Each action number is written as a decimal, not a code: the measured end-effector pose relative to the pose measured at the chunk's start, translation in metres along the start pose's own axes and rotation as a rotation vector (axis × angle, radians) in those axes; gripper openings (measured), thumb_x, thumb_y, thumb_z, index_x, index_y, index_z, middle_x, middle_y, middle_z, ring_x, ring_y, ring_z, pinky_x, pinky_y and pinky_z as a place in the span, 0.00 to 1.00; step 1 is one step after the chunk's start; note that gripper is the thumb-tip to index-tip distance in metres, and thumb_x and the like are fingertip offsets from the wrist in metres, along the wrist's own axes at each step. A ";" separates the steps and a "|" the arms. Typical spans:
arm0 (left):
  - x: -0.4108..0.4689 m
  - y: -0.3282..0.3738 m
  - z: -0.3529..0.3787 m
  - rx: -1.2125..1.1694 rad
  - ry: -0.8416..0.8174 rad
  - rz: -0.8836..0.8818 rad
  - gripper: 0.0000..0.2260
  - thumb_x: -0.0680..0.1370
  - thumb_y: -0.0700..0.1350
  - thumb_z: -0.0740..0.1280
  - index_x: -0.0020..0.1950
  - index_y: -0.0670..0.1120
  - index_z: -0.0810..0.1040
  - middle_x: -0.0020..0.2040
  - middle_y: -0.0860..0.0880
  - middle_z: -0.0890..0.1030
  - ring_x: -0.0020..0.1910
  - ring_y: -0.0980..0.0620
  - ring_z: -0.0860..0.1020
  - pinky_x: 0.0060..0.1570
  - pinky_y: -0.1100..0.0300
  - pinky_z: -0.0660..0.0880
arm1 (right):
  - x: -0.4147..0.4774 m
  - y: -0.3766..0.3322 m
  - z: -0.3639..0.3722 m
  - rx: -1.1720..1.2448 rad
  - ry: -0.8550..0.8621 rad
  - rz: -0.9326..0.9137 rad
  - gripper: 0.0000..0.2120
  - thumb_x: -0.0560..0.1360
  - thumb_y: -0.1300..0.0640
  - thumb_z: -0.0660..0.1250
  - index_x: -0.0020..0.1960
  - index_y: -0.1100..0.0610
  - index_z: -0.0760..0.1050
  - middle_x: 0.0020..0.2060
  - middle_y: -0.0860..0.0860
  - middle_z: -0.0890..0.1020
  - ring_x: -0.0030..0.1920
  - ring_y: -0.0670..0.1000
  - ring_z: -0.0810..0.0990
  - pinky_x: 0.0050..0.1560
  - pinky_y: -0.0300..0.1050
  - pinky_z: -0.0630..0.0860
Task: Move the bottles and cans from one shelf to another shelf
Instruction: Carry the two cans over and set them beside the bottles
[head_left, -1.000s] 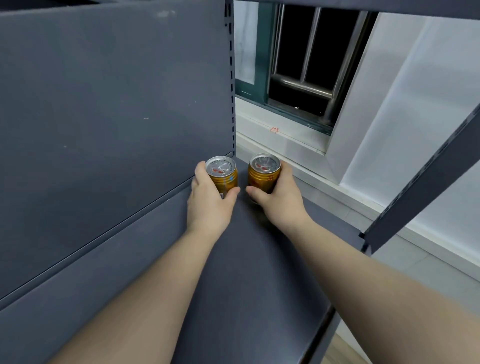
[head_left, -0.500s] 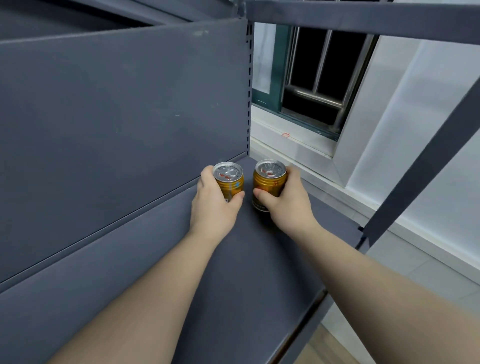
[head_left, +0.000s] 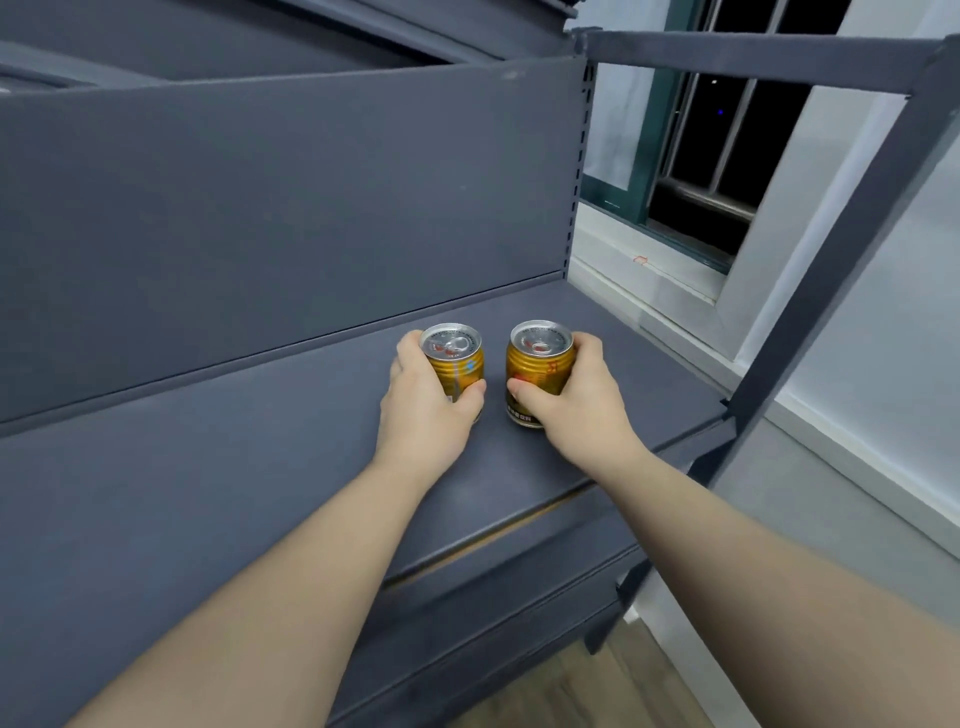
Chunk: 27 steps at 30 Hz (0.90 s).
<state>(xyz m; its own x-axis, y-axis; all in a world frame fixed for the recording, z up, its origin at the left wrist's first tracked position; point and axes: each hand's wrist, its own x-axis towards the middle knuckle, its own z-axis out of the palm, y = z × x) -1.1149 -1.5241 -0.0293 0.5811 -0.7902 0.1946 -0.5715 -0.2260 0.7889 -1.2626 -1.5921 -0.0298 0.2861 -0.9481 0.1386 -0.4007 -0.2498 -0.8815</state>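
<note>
Two small gold cans with silver pull-tab lids stand upright side by side on a dark grey shelf (head_left: 260, 467). My left hand (head_left: 423, 410) grips the left can (head_left: 457, 364) from its left side, thumb wrapped across the front. My right hand (head_left: 574, 402) grips the right can (head_left: 537, 374) from its right side, thumb on the front near the label. A narrow gap separates the two cans. Both sit near the shelf's right end, a little forward of the back panel.
The grey back panel (head_left: 285, 208) rises behind the shelf. A lower shelf (head_left: 493, 597) juts out below. A slanted frame post (head_left: 831, 260) stands at the right end, and a window (head_left: 727, 130) and white wall lie beyond. Wood floor shows at the bottom.
The view has tilted down and pulled back, so the lower shelf and floor now show. Both hands keep hold of their cans, which sit slightly further from the back panel.
</note>
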 end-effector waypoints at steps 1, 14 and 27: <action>-0.010 -0.003 -0.008 0.005 0.022 -0.010 0.32 0.75 0.50 0.74 0.73 0.49 0.60 0.67 0.48 0.72 0.63 0.47 0.74 0.60 0.54 0.73 | -0.009 -0.004 0.004 0.005 -0.025 -0.015 0.35 0.73 0.51 0.77 0.72 0.51 0.61 0.60 0.44 0.73 0.58 0.45 0.74 0.55 0.39 0.70; -0.129 -0.081 -0.157 0.084 0.295 -0.191 0.34 0.75 0.51 0.75 0.75 0.51 0.59 0.68 0.51 0.72 0.59 0.49 0.77 0.57 0.56 0.77 | -0.117 -0.084 0.115 0.045 -0.379 -0.208 0.33 0.72 0.51 0.77 0.69 0.50 0.62 0.59 0.44 0.73 0.58 0.46 0.74 0.54 0.39 0.71; -0.303 -0.196 -0.363 0.174 0.619 -0.405 0.32 0.75 0.51 0.75 0.72 0.52 0.61 0.64 0.52 0.74 0.55 0.50 0.79 0.55 0.55 0.79 | -0.315 -0.197 0.285 0.079 -0.723 -0.385 0.34 0.73 0.51 0.76 0.71 0.50 0.61 0.60 0.44 0.72 0.58 0.47 0.75 0.52 0.39 0.73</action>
<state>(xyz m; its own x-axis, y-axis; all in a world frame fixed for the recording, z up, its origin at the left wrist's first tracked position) -0.9686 -1.0334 -0.0310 0.9547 -0.1742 0.2411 -0.2975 -0.5576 0.7750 -1.0254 -1.1878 -0.0284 0.8920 -0.4311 0.1360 -0.1058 -0.4914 -0.8645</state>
